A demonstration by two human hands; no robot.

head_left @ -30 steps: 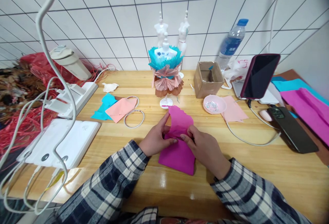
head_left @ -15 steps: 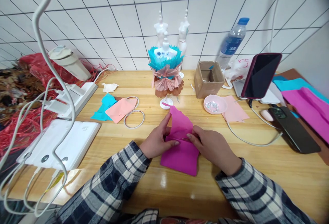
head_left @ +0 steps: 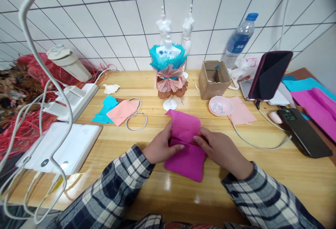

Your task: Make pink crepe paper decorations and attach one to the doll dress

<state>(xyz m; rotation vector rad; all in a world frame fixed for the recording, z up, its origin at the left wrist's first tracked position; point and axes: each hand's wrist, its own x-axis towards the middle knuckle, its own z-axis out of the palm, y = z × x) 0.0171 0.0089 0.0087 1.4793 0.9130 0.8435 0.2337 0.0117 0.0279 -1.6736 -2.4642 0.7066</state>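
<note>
A folded sheet of magenta crepe paper (head_left: pixel 185 160) lies low in front of me, with its upper flap raised and curling at the top. My left hand (head_left: pixel 161 145) grips its left side, thumb pressed on the front and fingers behind the flap. On the right edge, my right hand (head_left: pixel 220 148) pinches the paper near the crease between thumb and fingers. Something thin and dark shows by the right thumb, too small to name. Just beyond the paper stands a small white mannequin (head_left: pixel 168 51) dressed in blue, pink and brown crepe-paper ruffles.
Blue paper (head_left: pixel 105 110), peach paper (head_left: pixel 123 111) and a white ring cable (head_left: pixel 136 122) lie left. Rightward are a cardboard box (head_left: pixel 214 82), a pink bowl (head_left: pixel 221 106) of shiny bits, a propped phone (head_left: pixel 271 75) and a flat phone (head_left: pixel 304 132). White power banks (head_left: pixel 78 145) sit far left.
The raised magenta flap has opened out wider, and its top edge has curled over. My right hand has shifted slightly right; my left hand stays nearly in place.
</note>
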